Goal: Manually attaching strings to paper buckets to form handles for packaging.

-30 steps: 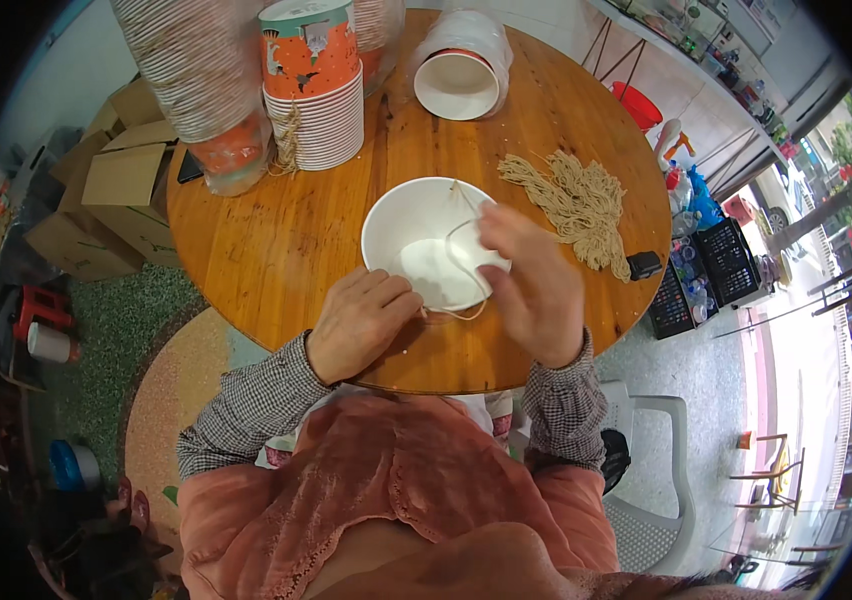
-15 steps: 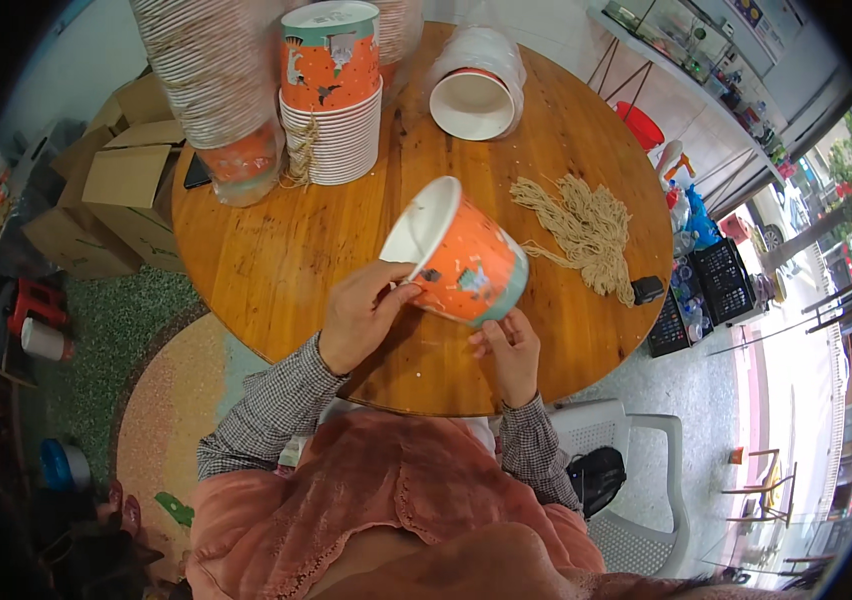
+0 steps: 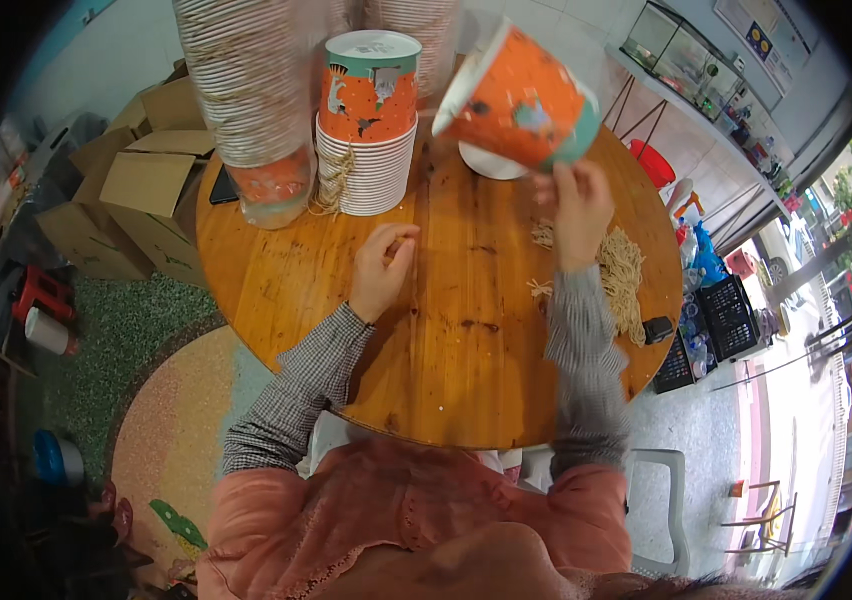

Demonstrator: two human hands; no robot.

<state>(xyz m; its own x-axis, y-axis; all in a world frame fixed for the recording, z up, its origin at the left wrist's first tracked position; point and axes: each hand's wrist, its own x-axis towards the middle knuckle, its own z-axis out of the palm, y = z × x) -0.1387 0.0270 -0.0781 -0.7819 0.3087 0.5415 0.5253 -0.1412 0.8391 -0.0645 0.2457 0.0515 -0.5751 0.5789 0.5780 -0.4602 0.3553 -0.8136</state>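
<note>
An orange paper tub (image 3: 521,105) with a green band and white inside is lifted, tilted, over the far right of the table. My right hand (image 3: 581,205) pinches it by the green bottom edge; hand and tub are slightly blurred. Nearer the table's middle, my left hand (image 3: 383,270) hovers with curled fingers and nothing visible in them. Beyond it stands a nested stack of white-rimmed tubs (image 3: 364,165), an orange tub (image 3: 371,100) upside down on top. Behind the held tub, the white rim of another tub (image 3: 491,163) shows; the rest is hidden.
Tall plastic-wrapped stacks of tubs (image 3: 246,85) rise at the back left of the round wooden table (image 3: 446,370). Beige string (image 3: 623,285) lies at right, beside a small black object (image 3: 657,330). Cardboard boxes (image 3: 151,205) stand left; black crates (image 3: 728,315) are at right.
My left hand has let go of the tub. My right hand has carried it up, away and to the right, over the lying tub. The view has shifted slightly.
</note>
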